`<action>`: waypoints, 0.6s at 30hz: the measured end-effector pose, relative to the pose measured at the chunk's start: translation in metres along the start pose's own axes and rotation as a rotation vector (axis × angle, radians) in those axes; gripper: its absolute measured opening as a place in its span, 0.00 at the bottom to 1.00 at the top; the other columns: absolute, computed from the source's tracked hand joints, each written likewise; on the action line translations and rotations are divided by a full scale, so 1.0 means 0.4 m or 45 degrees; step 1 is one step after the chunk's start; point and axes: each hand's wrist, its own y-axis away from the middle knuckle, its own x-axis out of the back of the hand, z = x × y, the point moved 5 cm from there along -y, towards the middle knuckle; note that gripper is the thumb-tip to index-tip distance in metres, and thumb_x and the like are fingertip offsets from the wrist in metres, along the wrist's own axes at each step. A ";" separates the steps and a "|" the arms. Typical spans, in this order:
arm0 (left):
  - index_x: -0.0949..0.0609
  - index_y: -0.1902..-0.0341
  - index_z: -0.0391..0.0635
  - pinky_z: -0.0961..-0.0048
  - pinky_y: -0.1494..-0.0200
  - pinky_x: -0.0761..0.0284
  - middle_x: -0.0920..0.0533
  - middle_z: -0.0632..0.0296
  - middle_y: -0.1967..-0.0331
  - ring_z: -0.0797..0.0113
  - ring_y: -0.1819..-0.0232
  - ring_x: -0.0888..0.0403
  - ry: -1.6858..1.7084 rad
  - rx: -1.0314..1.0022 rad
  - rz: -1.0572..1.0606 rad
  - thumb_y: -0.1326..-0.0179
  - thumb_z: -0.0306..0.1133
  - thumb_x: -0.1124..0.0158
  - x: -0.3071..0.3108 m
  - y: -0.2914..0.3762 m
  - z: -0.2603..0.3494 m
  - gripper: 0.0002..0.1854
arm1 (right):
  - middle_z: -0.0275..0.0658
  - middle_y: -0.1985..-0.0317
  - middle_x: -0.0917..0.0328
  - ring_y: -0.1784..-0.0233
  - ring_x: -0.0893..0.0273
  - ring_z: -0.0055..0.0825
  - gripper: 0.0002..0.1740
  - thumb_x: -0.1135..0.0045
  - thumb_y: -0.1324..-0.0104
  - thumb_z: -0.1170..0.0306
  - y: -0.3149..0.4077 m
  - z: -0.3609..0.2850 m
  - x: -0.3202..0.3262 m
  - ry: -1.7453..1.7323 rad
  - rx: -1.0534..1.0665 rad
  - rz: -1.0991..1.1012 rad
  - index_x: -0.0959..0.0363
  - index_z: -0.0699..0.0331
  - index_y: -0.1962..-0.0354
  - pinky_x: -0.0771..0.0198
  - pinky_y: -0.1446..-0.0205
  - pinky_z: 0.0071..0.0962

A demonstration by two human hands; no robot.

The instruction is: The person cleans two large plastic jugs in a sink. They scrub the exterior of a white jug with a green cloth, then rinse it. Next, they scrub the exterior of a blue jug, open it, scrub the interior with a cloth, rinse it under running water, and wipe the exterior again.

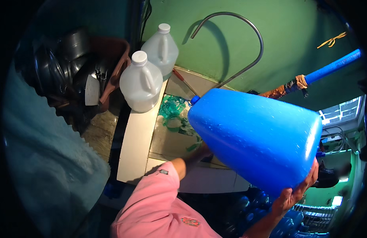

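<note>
A large blue plastic jug (255,139), wet with drops on its side, is tilted with its blue cap (195,100) towards the left. My right hand (293,192) grips its lower right end, fingers round the base corner. My left forearm (198,154) reaches behind the jug from the pink sleeve; the left hand itself is hidden by the jug. Green soapy-looking matter and a coiled green thing (173,109) lie on the tiled surface (164,145) beside the cap. A red-handled tool (178,75) rests near the wall, its metal shaft pointing to the cap.
Two translucent handled jugs (141,86) (161,49) with white caps stand left on the ledge. A brown plastic basin (119,68) holds dark pots. A curved metal pipe (259,38) and a blue pipe (334,67) are by the green wall. Far right is another person (328,175).
</note>
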 end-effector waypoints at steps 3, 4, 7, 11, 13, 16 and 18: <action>0.19 0.44 0.41 0.62 0.43 0.22 0.15 0.58 0.52 0.63 0.51 0.17 0.054 -0.090 -0.158 0.29 0.63 0.55 -0.041 0.055 0.154 0.35 | 0.53 0.28 0.44 0.25 0.44 0.47 0.48 0.56 0.30 0.36 0.177 0.182 0.082 -0.392 -0.474 0.355 0.44 0.67 0.28 0.45 0.25 0.46; 0.19 0.45 0.41 0.62 0.43 0.22 0.15 0.58 0.52 0.63 0.51 0.17 0.020 -0.029 -0.142 0.29 0.64 0.56 -0.058 0.069 0.221 0.36 | 0.51 0.28 0.42 0.27 0.41 0.46 0.46 0.58 0.28 0.38 0.267 0.264 0.118 -0.610 -0.735 0.614 0.45 0.69 0.29 0.45 0.25 0.45; 0.16 0.58 0.43 0.65 0.41 0.28 0.20 0.55 0.50 0.62 0.43 0.26 -1.350 -0.712 -0.240 0.38 0.56 0.35 -0.213 0.129 0.442 0.25 | 0.47 0.29 0.40 0.29 0.38 0.43 0.42 0.61 0.24 0.43 0.524 0.449 0.148 -0.917 -1.129 0.776 0.46 0.69 0.29 0.45 0.25 0.45; 0.26 0.79 0.41 0.64 0.48 0.25 0.24 0.49 0.52 0.56 0.52 0.23 -1.464 -1.595 -0.490 0.65 0.52 0.13 -0.523 0.259 0.464 0.32 | 0.47 0.25 0.45 0.23 0.46 0.40 0.39 0.65 0.23 0.44 0.711 0.541 0.090 -1.182 -1.790 0.471 0.45 0.65 0.28 0.52 0.22 0.44; 0.22 0.77 0.39 0.61 0.46 0.24 0.25 0.47 0.51 0.52 0.48 0.23 -1.425 -1.638 -0.541 0.66 0.56 0.15 -0.647 0.317 0.393 0.32 | 0.46 0.24 0.47 0.21 0.50 0.41 0.39 0.67 0.22 0.44 0.627 0.520 0.147 -0.702 -1.370 0.486 0.48 0.65 0.26 0.56 0.20 0.45; 0.19 0.62 0.39 0.49 0.37 0.31 0.29 0.39 0.41 0.40 0.38 0.29 -1.734 -1.592 -0.567 0.63 0.57 0.19 -0.772 0.384 0.267 0.35 | 0.45 0.22 0.50 0.18 0.57 0.43 0.38 0.71 0.22 0.46 0.350 0.396 0.261 0.114 -0.524 0.456 0.52 0.60 0.24 0.65 0.17 0.48; 0.22 0.48 0.40 0.48 0.34 0.35 0.32 0.38 0.35 0.37 0.34 0.33 -1.682 -1.736 -0.743 0.60 0.59 0.21 -0.807 0.425 0.190 0.42 | 0.48 0.24 0.45 0.19 0.54 0.47 0.35 0.65 0.22 0.50 0.180 0.327 0.246 0.525 -0.219 0.066 0.47 0.61 0.26 0.64 0.18 0.50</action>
